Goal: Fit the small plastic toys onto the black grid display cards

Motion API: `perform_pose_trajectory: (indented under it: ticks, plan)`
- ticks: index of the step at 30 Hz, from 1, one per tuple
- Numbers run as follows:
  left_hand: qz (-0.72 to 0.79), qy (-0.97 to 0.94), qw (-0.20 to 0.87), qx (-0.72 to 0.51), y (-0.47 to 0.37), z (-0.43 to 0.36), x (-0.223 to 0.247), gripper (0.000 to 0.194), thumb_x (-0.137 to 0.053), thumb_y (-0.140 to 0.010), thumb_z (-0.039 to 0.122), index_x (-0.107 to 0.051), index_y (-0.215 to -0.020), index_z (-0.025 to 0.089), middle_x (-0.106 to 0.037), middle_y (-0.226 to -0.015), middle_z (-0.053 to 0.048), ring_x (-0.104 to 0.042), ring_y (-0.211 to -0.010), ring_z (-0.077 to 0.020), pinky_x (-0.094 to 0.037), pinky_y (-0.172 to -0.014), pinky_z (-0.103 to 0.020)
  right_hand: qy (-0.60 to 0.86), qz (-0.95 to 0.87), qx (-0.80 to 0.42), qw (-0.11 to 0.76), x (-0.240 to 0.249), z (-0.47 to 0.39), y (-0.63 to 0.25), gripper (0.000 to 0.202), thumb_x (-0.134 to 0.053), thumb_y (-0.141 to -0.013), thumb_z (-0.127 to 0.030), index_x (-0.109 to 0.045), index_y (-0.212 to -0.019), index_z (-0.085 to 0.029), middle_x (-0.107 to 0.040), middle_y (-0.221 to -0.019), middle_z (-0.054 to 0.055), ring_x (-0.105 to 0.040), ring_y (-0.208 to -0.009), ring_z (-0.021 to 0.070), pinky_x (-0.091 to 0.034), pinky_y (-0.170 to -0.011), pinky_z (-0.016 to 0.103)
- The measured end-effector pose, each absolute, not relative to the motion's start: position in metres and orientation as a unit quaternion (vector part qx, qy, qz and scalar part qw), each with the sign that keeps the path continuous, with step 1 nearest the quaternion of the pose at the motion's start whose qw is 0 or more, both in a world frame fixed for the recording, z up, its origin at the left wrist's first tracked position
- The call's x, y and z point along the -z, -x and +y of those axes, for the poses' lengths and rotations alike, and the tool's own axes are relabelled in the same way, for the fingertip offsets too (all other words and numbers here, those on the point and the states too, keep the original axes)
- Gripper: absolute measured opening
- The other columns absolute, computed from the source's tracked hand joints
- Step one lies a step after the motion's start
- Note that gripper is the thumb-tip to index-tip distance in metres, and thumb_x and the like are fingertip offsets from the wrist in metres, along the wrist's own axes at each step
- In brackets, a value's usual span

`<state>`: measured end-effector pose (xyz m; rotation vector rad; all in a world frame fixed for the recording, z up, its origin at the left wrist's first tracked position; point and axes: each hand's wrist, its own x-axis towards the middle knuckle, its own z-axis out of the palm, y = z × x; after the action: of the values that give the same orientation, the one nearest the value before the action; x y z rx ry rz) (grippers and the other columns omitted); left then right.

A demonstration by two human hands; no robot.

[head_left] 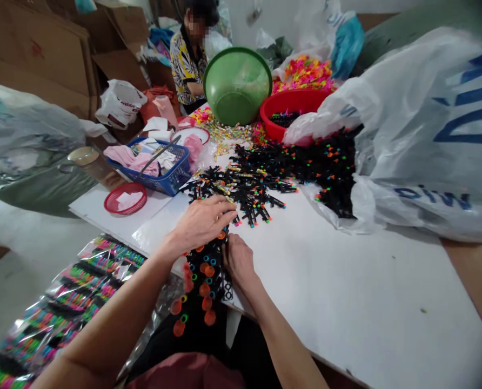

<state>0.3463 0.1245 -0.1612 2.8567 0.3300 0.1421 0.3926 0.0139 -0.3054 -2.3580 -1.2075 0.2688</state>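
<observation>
A loose heap of black toy guns (pixel 251 181) with orange, green and pink tips lies on the white table. My left hand (pixel 202 220) is laid across the near end of the heap, its fingers stretched out. Just below and to its right, my right hand (pixel 240 260) has its fingers curled in against a stack of black toy parts with orange discs (pixel 204 290) and blue and green rings. This stack sits at the table's near edge, partly under my hands. What the right fingertips grip is hidden.
A blue basket (pixel 176 173) with cloths and a small red basket (pixel 125 198) stand left. Behind are a green basin (pixel 238 86) and a red tub (pixel 279 100). A large plastic bag (pixel 423 146) spills toys on the right. Another person (pixel 188 59) sits behind; filled packs (pixel 66 302) lie lower left.
</observation>
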Motion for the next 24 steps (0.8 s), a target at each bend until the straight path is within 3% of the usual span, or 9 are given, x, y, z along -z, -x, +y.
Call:
perform_pose_trajectory:
  ticks: [2,6,11,15,17,19,21,24]
  plan:
    - [0.133,-0.980,0.142,-0.052,-0.342,0.125,0.158,0.041,-0.026,-0.094,0.038,-0.057,-0.115,0.022,-0.059,-0.118,-0.003,-0.054,-0.108,-0.0157,-0.038,-0.093,-0.027,0.855,-0.445,-0.085,0.253,0.312,0.008,-0.389,0.014,-0.039,-0.090,-0.025,-0.049,-0.095,-0.017,-0.058,-0.088,0.005,-0.055,-0.079,0.0162,-0.037,-0.064,0.024]
    - [0.191,-0.977,0.085,0.027,-0.340,0.125,0.154,0.043,-0.023,-0.094,0.037,-0.063,-0.096,0.021,-0.067,-0.092,-0.004,-0.061,-0.089,-0.0176,-0.042,-0.080,-0.026,0.818,-0.475,-0.075,0.316,0.322,0.006,-0.386,0.016,-0.039,-0.091,-0.028,-0.052,-0.091,-0.018,-0.059,-0.085,0.005,-0.055,-0.080,0.0155,-0.037,-0.065,0.023]
    - [0.230,-0.971,0.018,0.056,-0.346,0.119,0.154,0.041,-0.024,-0.094,0.036,-0.061,-0.087,0.020,-0.067,-0.081,-0.004,-0.061,-0.077,-0.0179,-0.040,-0.067,-0.025,0.760,-0.308,-0.113,0.561,0.320,0.007,-0.398,0.026,-0.045,-0.087,-0.042,-0.050,-0.079,-0.018,-0.058,-0.071,0.002,-0.054,-0.067,0.0126,-0.040,-0.063,0.023]
    - [0.236,-0.970,0.007,0.055,-0.349,0.118,0.156,0.042,-0.022,-0.094,0.037,-0.060,-0.087,0.020,-0.066,-0.079,-0.004,-0.061,-0.074,-0.0185,-0.038,-0.063,-0.026,0.625,-0.046,-0.204,0.752,0.317,-0.008,-0.423,0.037,-0.042,-0.084,-0.052,-0.050,-0.085,-0.016,-0.057,-0.070,0.001,-0.052,-0.056,0.0104,-0.043,-0.052,0.022]
    - [0.236,-0.970,0.009,0.051,-0.349,0.119,0.157,0.043,-0.021,-0.094,0.038,-0.060,-0.087,0.020,-0.066,-0.078,-0.004,-0.061,-0.074,-0.0185,-0.038,-0.063,-0.026,0.611,-0.063,-0.248,0.749,0.316,-0.014,-0.430,0.038,-0.050,-0.079,-0.051,-0.054,-0.089,-0.015,-0.059,-0.071,0.002,-0.053,-0.055,0.0108,-0.044,-0.051,0.023]
    - [0.238,-0.970,0.013,0.051,-0.348,0.119,0.157,0.043,-0.021,-0.094,0.038,-0.060,-0.090,0.020,-0.066,-0.080,-0.004,-0.061,-0.076,-0.0186,-0.038,-0.064,-0.026,0.647,-0.174,-0.263,0.694,0.315,-0.013,-0.429,0.032,-0.055,-0.077,-0.042,-0.058,-0.093,-0.014,-0.061,-0.072,0.003,-0.055,-0.060,0.0123,-0.046,-0.057,0.024]
    - [0.238,-0.970,0.018,0.053,-0.347,0.119,0.157,0.043,-0.021,-0.094,0.037,-0.060,-0.094,0.021,-0.067,-0.083,-0.004,-0.062,-0.079,-0.0186,-0.039,-0.066,-0.025,0.688,-0.280,-0.223,0.632,0.314,-0.007,-0.423,0.025,-0.049,-0.081,-0.031,-0.059,-0.098,-0.015,-0.063,-0.083,0.006,-0.057,-0.071,0.0140,-0.047,-0.068,0.027]
    - [0.240,-0.969,0.018,0.049,-0.347,0.117,0.157,0.043,-0.021,-0.094,0.037,-0.061,-0.093,0.021,-0.067,-0.083,-0.005,-0.062,-0.078,-0.0186,-0.039,-0.065,-0.025,0.722,-0.378,-0.183,0.549,0.314,0.005,-0.419,0.033,-0.043,-0.081,-0.016,-0.054,-0.112,-0.017,-0.058,-0.103,0.008,-0.056,-0.081,0.0140,-0.044,-0.078,0.028]
